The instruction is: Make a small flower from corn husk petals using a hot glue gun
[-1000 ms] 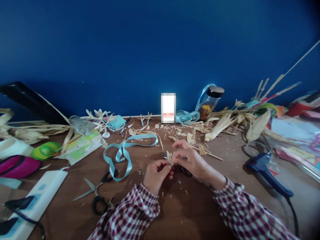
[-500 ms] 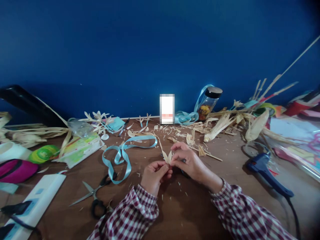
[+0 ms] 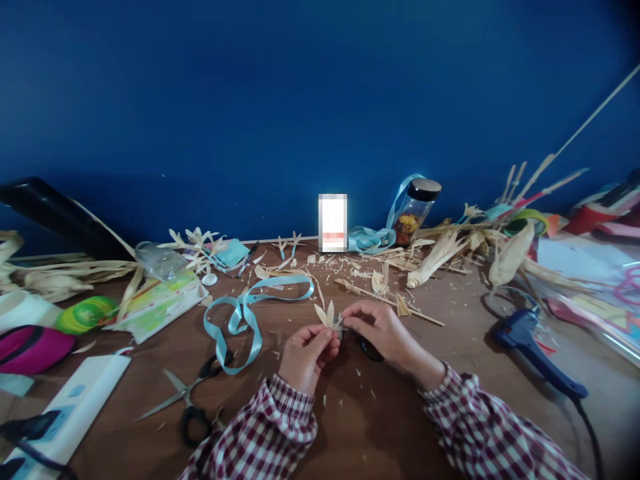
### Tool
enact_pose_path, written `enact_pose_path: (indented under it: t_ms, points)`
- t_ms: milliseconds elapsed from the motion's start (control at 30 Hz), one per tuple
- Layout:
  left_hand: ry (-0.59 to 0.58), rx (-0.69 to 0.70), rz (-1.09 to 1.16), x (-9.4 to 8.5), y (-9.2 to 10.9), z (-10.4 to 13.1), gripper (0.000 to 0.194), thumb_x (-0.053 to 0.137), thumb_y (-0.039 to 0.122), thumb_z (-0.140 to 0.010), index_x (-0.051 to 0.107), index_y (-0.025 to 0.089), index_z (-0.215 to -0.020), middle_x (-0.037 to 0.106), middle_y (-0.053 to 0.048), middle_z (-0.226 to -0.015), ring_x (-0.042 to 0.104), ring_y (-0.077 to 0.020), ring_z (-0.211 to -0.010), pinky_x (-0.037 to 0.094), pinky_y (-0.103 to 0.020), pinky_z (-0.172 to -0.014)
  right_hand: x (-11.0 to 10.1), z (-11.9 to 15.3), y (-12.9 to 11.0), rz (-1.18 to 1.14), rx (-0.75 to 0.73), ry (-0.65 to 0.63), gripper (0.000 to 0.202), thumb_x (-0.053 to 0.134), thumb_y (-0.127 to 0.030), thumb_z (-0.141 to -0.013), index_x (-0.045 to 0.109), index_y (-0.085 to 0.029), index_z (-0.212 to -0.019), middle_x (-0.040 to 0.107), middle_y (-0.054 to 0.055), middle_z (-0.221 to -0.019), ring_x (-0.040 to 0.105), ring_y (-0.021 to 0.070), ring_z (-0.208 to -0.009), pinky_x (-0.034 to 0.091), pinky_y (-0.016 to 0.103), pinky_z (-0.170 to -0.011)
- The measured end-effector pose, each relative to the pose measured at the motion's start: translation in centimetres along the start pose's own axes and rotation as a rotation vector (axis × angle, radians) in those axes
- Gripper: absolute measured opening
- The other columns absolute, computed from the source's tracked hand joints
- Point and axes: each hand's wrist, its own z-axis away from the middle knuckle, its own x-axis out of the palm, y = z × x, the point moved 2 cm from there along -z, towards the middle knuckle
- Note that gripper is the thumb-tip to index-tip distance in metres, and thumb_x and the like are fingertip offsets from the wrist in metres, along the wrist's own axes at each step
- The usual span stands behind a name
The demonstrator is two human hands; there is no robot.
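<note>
Two pale pointed petals of a corn husk flower [image 3: 325,315] stand up from the fingertips of my left hand [image 3: 309,350], which pinches the base. Close on its right is my right hand [image 3: 383,333], thumb and forefinger pressed together beside the flower. Something thin and greyish shows at those fingertips, too small to name. Under the right hand a black looped handle [image 3: 371,349] lies on the table, partly hidden. Left of my hands, scissors [image 3: 187,393] with black handles rest spread apart, beside a loose light blue ribbon [image 3: 253,340].
A blue glue gun [image 3: 540,353] lies at the right, its cord trailing forward. A white power strip [image 3: 83,393] sits at the left front. Husk scraps and sticks [image 3: 390,299] litter the back, near a tilted jar [image 3: 417,210] with a black lid and a husk bundle [image 3: 435,257].
The right fingers have lowered and drawn slightly away from the petals. The husk flower has shifted a little left in my left hand. The view has tilted slightly.
</note>
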Motion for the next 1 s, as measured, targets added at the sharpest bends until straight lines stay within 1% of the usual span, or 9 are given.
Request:
enact_pose_path:
  t_ms: [67, 167, 367, 467, 700, 767, 833, 933, 1000]
  points:
    - [-0.014, -0.002, -0.003, 0.0, 0.0, 0.0, 0.028, 0.083, 0.022, -0.049, 0.063, 0.01, -0.065, 0.068, -0.004, -0.057, 0.061, -0.0086, -0.048, 0.052, -0.015, -0.047, 0.0, 0.0, 0.1, 0.003, -0.025, -0.004, 0.014, 0.056, -0.023, -0.081, 0.065, -0.016, -0.09, 0.067, 0.004, -0.086, 0.061, 0.0151, -0.079, 0.047, 0.027, -0.073]
    - [-0.026, -0.011, -0.013, -0.1, -0.1, 0.0, 0.028, 0.083, 0.022, -0.05, 0.063, 0.01, -0.065, 0.069, -0.004, -0.058, 0.061, -0.0088, -0.048, 0.052, -0.015, -0.047, -0.1, -0.1, -0.1, 0.021, -0.075, -0.017, 0.011, 0.057, -0.022, -0.081, 0.066, -0.017, -0.086, 0.067, 0.004, -0.086, 0.061, 0.0151, -0.081, 0.045, 0.027, -0.076]
    - [-0.026, -0.019, -0.036, -0.1, -0.1, 0.0, 0.028, 0.083, 0.022, -0.048, 0.064, 0.01, -0.063, 0.068, -0.004, -0.057, 0.06, -0.0087, -0.048, 0.051, -0.016, -0.045, 0.2, -0.2, 0.0, 0.071, -0.088, -0.033, 0.008, 0.057, -0.022, -0.082, 0.063, -0.016, -0.08, 0.065, 0.002, -0.079, 0.058, 0.0135, -0.075, 0.044, 0.025, -0.07]
    - [-0.022, -0.022, -0.051, 0.1, 0.1, 0.2, 0.028, 0.083, 0.023, -0.048, 0.064, 0.01, -0.064, 0.068, -0.004, -0.057, 0.06, -0.0089, -0.048, 0.051, -0.016, -0.044, 0.3, -0.2, -0.1, 0.114, -0.133, -0.047, 0.008, 0.054, -0.02, -0.084, 0.061, -0.017, -0.081, 0.062, 0.002, -0.079, 0.056, 0.0134, -0.075, 0.043, 0.024, -0.07]
    - [-0.01, -0.012, -0.128, 0.1, 0.1, 0.3, 0.026, 0.08, 0.023, -0.052, 0.062, 0.011, -0.066, 0.066, -0.002, -0.056, 0.058, -0.0086, -0.046, 0.05, -0.018, -0.044, -0.8, -0.2, -1.9, 0.232, -0.25, -0.112, 0.011, 0.049, -0.019, -0.087, 0.058, -0.019, -0.081, 0.059, 0.002, -0.082, 0.054, 0.0154, -0.079, 0.043, 0.029, -0.074]
    - [-0.014, -0.01, -0.168, 0.0, -0.2, 0.1, 0.025, 0.079, 0.023, -0.053, 0.062, 0.011, -0.068, 0.067, -0.002, -0.057, 0.059, -0.0093, -0.047, 0.05, -0.019, -0.045, -1.2, -0.2, -2.4, 0.274, -0.286, -0.128, 0.011, 0.05, -0.017, -0.086, 0.059, -0.02, -0.081, 0.057, 0.004, -0.089, 0.054, 0.0167, -0.086, 0.043, 0.031, -0.08]
    - [-0.034, -0.003, -0.202, -0.1, -0.4, 0.0, 0.025, 0.078, 0.024, -0.054, 0.064, 0.012, -0.069, 0.067, -0.002, -0.058, 0.06, -0.0097, -0.049, 0.05, -0.019, -0.046, -1.3, -0.2, -2.5, 0.312, -0.317, -0.135, 0.01, 0.052, -0.015, -0.084, 0.061, -0.02, -0.081, 0.054, 0.006, -0.103, 0.051, 0.019, -0.099, 0.041, 0.034, -0.088]
    - [-0.076, 0.002, -0.227, -0.1, -0.6, 0.0, 0.025, 0.078, 0.026, -0.054, 0.065, 0.011, -0.07, 0.068, -0.002, -0.058, 0.06, -0.01, -0.049, 0.05, -0.02, -0.048, -1.2, -0.1, -2.3, 0.331, -0.332, -0.137, 0.011, 0.052, -0.013, -0.083, 0.061, -0.019, -0.081, 0.043, 0.008, -0.123, 0.039, 0.0225, -0.12, 0.034, 0.038, -0.099]
    - [-0.092, 0.002, -0.229, -0.1, -0.6, 0.0, 0.026, 0.079, 0.026, -0.053, 0.065, 0.011, -0.07, 0.067, -0.002, -0.058, 0.06, -0.0098, -0.049, 0.05, -0.02, -0.049, -1.1, -0.1, -2.1, 0.323, -0.324, -0.139, 0.012, 0.052, -0.012, -0.083, 0.061, -0.019, -0.081, 0.039, 0.008, -0.128, 0.034, 0.0226, -0.126, 0.031, 0.038, -0.102]
